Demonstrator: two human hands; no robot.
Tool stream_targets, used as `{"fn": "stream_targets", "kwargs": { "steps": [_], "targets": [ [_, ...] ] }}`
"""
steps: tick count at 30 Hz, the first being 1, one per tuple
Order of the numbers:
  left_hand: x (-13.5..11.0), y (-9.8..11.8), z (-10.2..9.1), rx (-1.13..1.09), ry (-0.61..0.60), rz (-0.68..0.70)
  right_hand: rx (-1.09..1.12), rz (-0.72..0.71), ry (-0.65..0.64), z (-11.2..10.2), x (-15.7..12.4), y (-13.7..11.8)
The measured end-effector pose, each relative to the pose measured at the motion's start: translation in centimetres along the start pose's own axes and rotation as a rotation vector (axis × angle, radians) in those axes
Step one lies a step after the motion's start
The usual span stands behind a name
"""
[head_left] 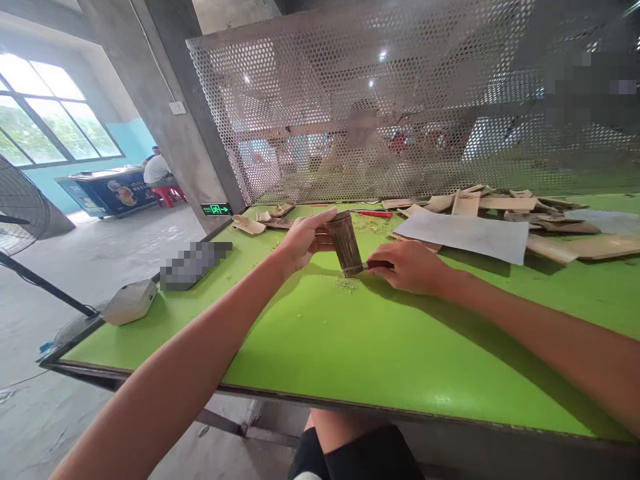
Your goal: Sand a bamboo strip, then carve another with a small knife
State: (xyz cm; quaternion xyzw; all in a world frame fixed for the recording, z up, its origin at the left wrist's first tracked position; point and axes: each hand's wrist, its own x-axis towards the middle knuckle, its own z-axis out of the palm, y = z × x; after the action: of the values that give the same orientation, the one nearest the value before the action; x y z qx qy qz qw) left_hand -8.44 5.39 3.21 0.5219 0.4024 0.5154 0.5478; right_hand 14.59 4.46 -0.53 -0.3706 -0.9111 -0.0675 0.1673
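My left hand grips a dark brown, ridged slab, like bark or rough bamboo, by its upper left side. The slab stands tilted over the green table. In my right hand is a hand tool with a dark red handle, fingers wrapped round it. Its short metal part meets the slab's lower right corner; whether it is a knife or a chisel blade is hidden. Small pale shavings lie on the tabletop just below the slab.
Bark and wood pieces are heaped at the back right, beside a white sheet. A red-handled tool lies behind the slab. A perforated metal screen borders the table. A white box sits at the left edge, near a fan.
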Motion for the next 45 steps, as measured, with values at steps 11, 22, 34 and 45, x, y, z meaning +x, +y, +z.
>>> {"fn": "stream_targets", "kwargs": {
  "steps": [11, 22, 34, 45],
  "targets": [
    [0.7, -0.5, -0.7, -0.037, 0.065, -0.013, 0.066, -0.033, 0.036, -0.2, 0.0, 1.6],
    [0.0, -0.1, 0.1, 0.005, 0.0, 0.016, 0.146, -0.028, 0.328, -1.1, -0.2, 1.5],
    [-0.6, 0.6, 0.7, 0.099, -0.032, 0.009, 0.101, -0.013, 0.302, -0.8, 0.3, 0.3],
    [-0.8, 1.1, 0.8, 0.291, -0.025, 0.1, 0.089, -0.041, 0.377, -0.9, 0.6, 0.1]
  ]
}}
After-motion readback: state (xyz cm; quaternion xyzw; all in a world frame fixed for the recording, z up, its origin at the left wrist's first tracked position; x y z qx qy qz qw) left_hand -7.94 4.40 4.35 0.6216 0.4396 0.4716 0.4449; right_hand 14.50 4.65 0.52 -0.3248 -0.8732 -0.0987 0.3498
